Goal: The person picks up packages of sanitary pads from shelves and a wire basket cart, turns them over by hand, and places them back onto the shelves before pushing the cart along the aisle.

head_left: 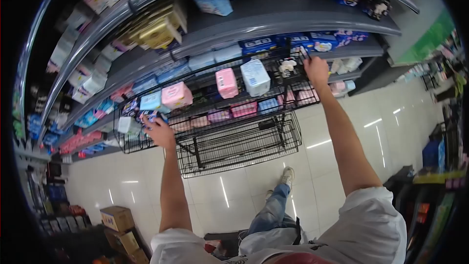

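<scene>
A black wire basket (229, 149) stretches across the middle, in front of the shelves. Packages stand in its upper part: a pink one (177, 95), a narrower pink one (226, 82), a white and blue one (255, 77) and a light blue one (152, 101). At the left end my left hand (159, 131) is on a dark patterned package (148, 116), its fingers partly spread; its grip is unclear. My right hand (316, 71) is closed round the black frame at the basket's right end, beside a black and white package (287, 67).
Curved grey shelves (288, 22) holding packages rise ahead. Pale tiled floor (342, 139) shows below the basket, with my shoe (288, 176) on it. Cardboard boxes (117, 218) are stacked at lower left. More goods line the right side.
</scene>
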Demonstrator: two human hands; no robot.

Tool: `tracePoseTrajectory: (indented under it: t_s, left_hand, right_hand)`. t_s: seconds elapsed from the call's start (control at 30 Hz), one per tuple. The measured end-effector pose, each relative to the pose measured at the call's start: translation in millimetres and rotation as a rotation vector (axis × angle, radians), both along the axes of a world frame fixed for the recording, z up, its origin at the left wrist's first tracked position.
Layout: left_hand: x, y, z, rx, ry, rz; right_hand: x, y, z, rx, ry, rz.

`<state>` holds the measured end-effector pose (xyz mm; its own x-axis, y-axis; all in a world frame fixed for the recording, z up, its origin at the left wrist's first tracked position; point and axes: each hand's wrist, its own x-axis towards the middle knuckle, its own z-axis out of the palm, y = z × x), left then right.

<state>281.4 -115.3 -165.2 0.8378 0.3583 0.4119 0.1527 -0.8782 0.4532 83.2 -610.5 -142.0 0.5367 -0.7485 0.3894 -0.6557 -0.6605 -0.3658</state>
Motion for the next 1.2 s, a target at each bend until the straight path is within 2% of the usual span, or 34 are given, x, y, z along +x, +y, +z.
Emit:
tracePoseTrajectory:
  t_s: [0.37,0.47,0.63,1.2]
  left_hand:
    - [2.4,1.8,-4.7,-0.037,0.003,-0.013]
    - [1.1,1.6,-3.8,-0.054,0.001,-0.044]
    - [3.4,2.7,-8.1,0.034,0.008,-0.019]
    - [5.5,3.9,-11.3,0.023,-0.041,-0.026]
  right_hand:
    - [-1.7,2.9,5.1,-0.035,-0.006,0.03]
    - [-2.7,-2.6,-0.2,0.013,0.012,0.041]
    - [0.8,-29.7,-25.7,-0.067,-0.005,0.094]
    - [0.5,-5.6,0.1,0.004,0.024,0.042]
